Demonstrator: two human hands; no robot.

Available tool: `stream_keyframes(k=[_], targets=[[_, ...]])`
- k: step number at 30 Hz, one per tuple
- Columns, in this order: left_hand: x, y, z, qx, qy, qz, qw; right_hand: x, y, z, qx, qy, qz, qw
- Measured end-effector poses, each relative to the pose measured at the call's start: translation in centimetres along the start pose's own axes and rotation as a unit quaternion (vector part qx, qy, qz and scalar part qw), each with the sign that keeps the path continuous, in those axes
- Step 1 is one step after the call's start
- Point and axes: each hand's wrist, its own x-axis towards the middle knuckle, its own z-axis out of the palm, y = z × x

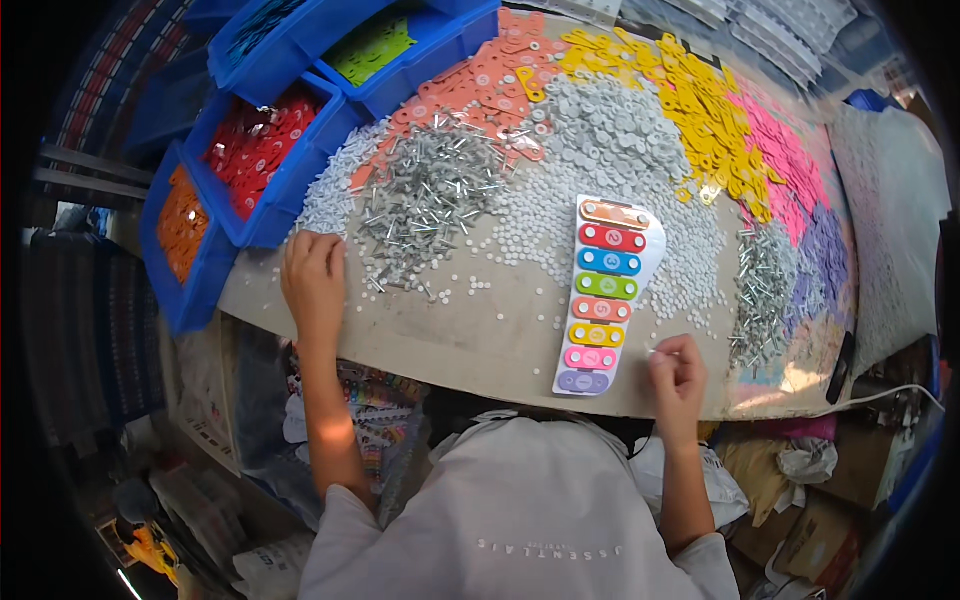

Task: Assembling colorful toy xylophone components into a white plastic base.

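A toy xylophone (604, 310) lies on the table in front of me, a white base carrying several coloured bars. White round caps sit at the ends of most bars; the purple bar (583, 382) is nearest me. Right of its near end, my right hand (682, 375) is closed in a pinch, with a small white round piece (653, 351) at its fingertips. At the left, my left hand (314, 268) rests with curled fingers at the edge of a heap of small white plastic pieces (345, 180). Whatever its fingertips hold is hidden.
Metal pins (435, 185) lie heaped in the middle, and more pins (762, 290) at the right. White caps (545, 215) are scattered between. Behind are coral, yellow (710, 110), pink and purple bars. Blue bins (240, 225) of coloured bars line the left. A white cable (890, 394) crosses the right edge.
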Motion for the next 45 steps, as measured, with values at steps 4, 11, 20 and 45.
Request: stream_keyframes(k=[4,11,20,45], targets=[[-0.6,-0.3,0.8,-0.012,-0.001,-0.014,1.000,-0.7,0.6,1.2,0.075,-0.037,0.069,0.994],[-0.5,2.4,-1.0,-0.003,0.016,-0.034,0.999,-1.6,-1.5,1.8,0.088,-0.111,0.101,0.985],[-5.4,14.3,-4.3,-0.572,-0.321,-0.104,0.748,-2.3,-1.2,1.4,0.003,-0.147,0.110,0.983],[-8.9,18.9,0.3,-0.482,-0.471,-0.083,0.734,-1.6,-0.8,1.7,0.110,-0.141,0.160,0.971]])
